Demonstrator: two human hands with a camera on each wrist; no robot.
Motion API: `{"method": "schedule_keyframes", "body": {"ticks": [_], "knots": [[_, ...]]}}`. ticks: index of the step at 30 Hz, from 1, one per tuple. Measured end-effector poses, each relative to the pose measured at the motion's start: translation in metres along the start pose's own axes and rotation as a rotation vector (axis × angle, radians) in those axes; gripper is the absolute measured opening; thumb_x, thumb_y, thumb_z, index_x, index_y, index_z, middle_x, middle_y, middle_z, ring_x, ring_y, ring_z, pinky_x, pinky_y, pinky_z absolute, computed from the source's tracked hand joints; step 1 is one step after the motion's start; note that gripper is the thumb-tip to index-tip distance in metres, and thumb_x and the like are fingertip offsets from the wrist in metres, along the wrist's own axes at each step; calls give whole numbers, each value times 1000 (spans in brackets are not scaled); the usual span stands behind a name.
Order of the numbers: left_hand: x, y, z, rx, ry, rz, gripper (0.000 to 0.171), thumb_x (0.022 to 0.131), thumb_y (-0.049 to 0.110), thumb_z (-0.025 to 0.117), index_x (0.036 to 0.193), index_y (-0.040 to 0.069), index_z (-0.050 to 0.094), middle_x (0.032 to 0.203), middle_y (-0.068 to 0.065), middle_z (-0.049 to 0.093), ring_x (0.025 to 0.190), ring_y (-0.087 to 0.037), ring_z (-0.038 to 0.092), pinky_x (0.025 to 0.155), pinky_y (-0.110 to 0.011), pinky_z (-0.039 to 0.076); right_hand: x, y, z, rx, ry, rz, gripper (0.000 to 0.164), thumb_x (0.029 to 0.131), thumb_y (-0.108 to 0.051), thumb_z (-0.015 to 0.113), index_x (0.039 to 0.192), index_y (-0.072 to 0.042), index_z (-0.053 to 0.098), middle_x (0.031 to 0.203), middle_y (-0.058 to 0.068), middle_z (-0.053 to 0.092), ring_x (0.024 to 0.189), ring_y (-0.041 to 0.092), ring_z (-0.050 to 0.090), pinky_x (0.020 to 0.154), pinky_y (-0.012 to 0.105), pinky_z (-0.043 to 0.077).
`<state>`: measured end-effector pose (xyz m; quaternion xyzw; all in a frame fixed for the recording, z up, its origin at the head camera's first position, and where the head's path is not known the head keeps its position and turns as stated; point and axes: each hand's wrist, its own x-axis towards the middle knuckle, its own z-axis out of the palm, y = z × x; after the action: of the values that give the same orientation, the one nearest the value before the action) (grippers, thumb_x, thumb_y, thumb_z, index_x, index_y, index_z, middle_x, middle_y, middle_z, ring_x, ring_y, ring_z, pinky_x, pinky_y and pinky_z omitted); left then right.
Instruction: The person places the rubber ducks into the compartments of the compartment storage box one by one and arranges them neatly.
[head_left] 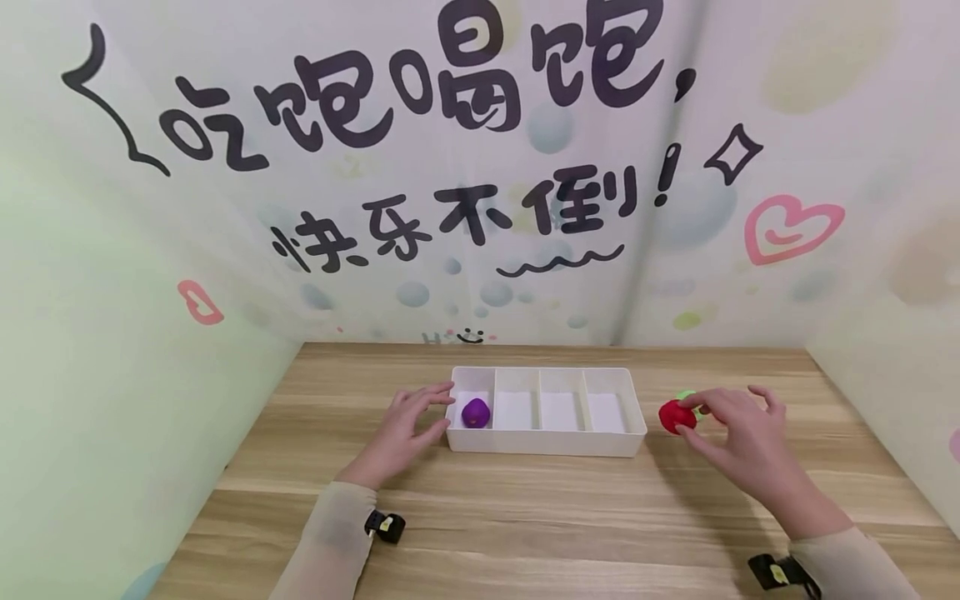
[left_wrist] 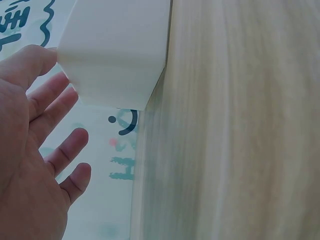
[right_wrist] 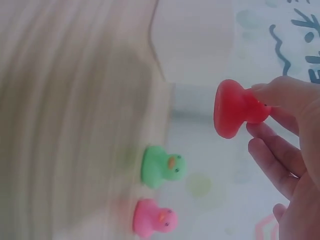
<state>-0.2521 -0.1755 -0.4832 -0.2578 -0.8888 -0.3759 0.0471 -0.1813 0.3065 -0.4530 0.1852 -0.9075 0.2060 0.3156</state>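
A long white box (head_left: 546,443) with several compartments in a row stands on the wooden table. In its leftmost compartment sits a small purple toy (head_left: 476,413). My left hand (head_left: 405,432) touches the box's left end, fingertips at the rim and fingers loosely spread. Beyond the right end, my right hand (head_left: 750,437) pinches a red rubber duck (right_wrist: 235,109) between thumb and fingers, raised above the tabletop. Below it in the right wrist view stand a green rubber duck (right_wrist: 162,167) and a pink rubber duck (right_wrist: 153,218). In the head view the right hand hides the pink one.
The wood-grain table (head_left: 525,525) meets a printed back wall (head_left: 390,308) just behind the box. Side walls close off the left and right. Each wrist carries a small black camera strapped over a pale sleeve.
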Motion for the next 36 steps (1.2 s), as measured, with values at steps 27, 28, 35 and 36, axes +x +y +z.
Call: {"method": "schedule_keyframes", "body": {"ticks": [27,28,35,36], "knots": [[1,-1,1,12,3,-5,36,99,21,69,134,15,64,158,2,51,129,-27,46,105,-55,40,38,-41,23,134,56,-67,39,68,-5,90,102,-13,73,92,0,71,87,16,60,103,59,24],[1,-1,1,14,6,1,36,99,21,69,134,14,64,158,1,52,129,-27,46,105,-55,40,38,-42,25,142,58,-72,39,68,-5,90,102,-13,73,92,0,71,87,16,60,103,59,24],[0,-2,1,14,23,21,36,98,18,70,133,13,65,157,-2,53,128,-29,47,104,-56,40,42,-52,36,170,62,-98,38,68,-6,89,101,-14,73,91,-2,71,83,18,62,102,61,24],[0,-3,2,13,21,20,36,98,18,70,133,12,65,157,-2,53,129,-30,47,105,-56,40,43,-53,37,171,59,-96,37,68,-6,89,101,-14,73,92,-2,71,83,18,61,102,62,24]]}}
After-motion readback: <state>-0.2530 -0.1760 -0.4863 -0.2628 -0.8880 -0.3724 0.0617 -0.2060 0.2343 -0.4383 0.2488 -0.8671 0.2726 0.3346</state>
